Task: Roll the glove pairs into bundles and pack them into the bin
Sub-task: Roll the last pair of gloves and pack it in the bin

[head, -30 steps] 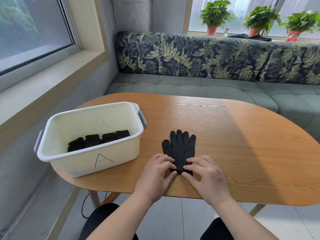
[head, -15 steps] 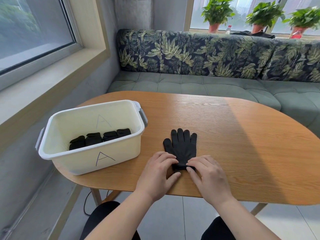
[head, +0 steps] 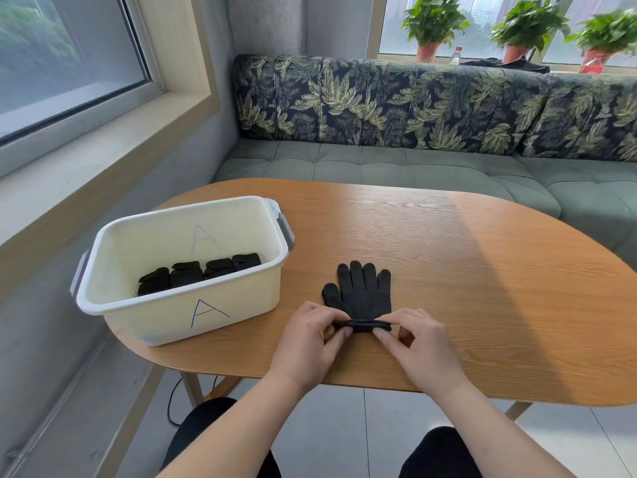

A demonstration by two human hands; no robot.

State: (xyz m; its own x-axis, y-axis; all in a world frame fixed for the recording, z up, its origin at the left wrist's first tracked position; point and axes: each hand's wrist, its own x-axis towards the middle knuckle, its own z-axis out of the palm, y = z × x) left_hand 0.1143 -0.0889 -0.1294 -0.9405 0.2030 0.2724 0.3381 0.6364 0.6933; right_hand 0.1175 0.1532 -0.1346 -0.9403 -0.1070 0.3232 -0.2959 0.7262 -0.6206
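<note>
Bin (head: 241, 301), cream, marked "A", at the table's (head: 482, 270) left end: about four rolled black bundles (head: 200, 272) already packed along its floor. Glove pair (head: 362, 291), black, flat near the front edge, fingers pointing away: left hand (head: 310, 339) and right hand (head: 417, 343) each pinch the cuff, its first turn just curled, so rolling and packing remain. Whether two gloves are stacked cannot be told; bundle count uncertain behind the wall.

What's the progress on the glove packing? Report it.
Done: four black bundles lie in the bin. In hand: left hand and right hand pinch the cuff of the black glove pair, first fold started. Left: finish rolling, then pack it.
</note>
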